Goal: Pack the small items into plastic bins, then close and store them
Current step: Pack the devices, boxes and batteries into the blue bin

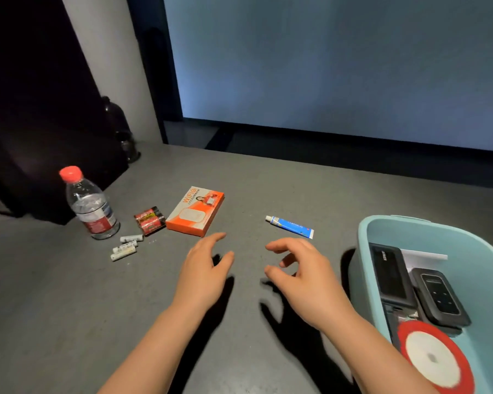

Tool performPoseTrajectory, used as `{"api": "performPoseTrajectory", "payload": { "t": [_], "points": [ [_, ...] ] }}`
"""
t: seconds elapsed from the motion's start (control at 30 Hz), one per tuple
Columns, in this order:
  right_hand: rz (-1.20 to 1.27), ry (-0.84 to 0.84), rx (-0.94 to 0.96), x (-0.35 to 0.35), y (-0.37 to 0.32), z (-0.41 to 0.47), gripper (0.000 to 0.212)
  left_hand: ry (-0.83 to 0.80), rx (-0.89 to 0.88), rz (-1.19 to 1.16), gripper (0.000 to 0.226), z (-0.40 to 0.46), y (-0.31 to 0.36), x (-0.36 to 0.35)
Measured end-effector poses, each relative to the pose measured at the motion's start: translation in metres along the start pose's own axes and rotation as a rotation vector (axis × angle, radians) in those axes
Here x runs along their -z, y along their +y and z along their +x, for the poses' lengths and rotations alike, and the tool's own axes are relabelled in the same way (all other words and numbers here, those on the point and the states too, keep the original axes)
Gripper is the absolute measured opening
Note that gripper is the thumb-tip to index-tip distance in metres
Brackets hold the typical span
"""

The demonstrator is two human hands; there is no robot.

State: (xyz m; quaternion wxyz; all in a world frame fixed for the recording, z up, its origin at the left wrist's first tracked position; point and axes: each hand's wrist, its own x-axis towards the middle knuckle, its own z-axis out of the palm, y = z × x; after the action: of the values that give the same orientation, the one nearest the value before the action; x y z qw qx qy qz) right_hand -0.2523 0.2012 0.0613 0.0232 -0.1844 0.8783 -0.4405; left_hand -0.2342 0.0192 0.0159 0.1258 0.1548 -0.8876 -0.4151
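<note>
A light blue plastic bin [362, 237] stands at the right, holding two black devices [389, 277] and a red ribbon spool [436, 359]. On the grey table lie an orange WiFi box [195, 210], a blue and white tube [291, 226], a red battery pack [150, 220] and loose white batteries [124, 247]. My left hand [205, 268] hovers just in front of the orange box, fingers apart, holding nothing. My right hand [302, 274] hovers below the tube and left of the bin, fingers curled apart, empty.
A water bottle [90, 206] with a red cap stands at the left beside the batteries. A dark object fills the far left. A large lit screen stands behind the grey table [69, 308]'s far edge.
</note>
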Motion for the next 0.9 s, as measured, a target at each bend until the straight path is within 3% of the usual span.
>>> {"api": "performPoseTrajectory", "payload": {
  "t": [0.13,0.27,0.47,0.57,0.73,0.9],
  "points": [
    [-0.092,0.011,-0.103,-0.038,0.007,0.037,0.039,0.022,0.043,0.044,0.046,0.033,-0.025,0.014],
    [-0.261,0.022,-0.244,-0.061,0.027,0.094,0.052,0.014,0.049,0.221,0.064,0.075,-0.043,0.020],
    [-0.653,-0.063,-0.339,-0.054,0.073,0.151,0.039,-0.121,0.155,0.547,0.092,0.138,-0.065,0.018],
    [-0.711,-0.126,-0.366,-0.054,0.085,0.159,0.038,-0.205,0.213,0.635,0.100,0.154,-0.070,0.010],
    [-0.863,-0.028,-0.265,-0.060,0.083,0.151,0.024,-0.175,0.170,0.558,0.095,0.154,-0.067,0.001],
    [-0.547,-0.005,-0.384,-0.051,0.049,0.137,0.024,-0.165,0.250,0.089,0.099,0.121,-0.040,0.005]
  ]
}}
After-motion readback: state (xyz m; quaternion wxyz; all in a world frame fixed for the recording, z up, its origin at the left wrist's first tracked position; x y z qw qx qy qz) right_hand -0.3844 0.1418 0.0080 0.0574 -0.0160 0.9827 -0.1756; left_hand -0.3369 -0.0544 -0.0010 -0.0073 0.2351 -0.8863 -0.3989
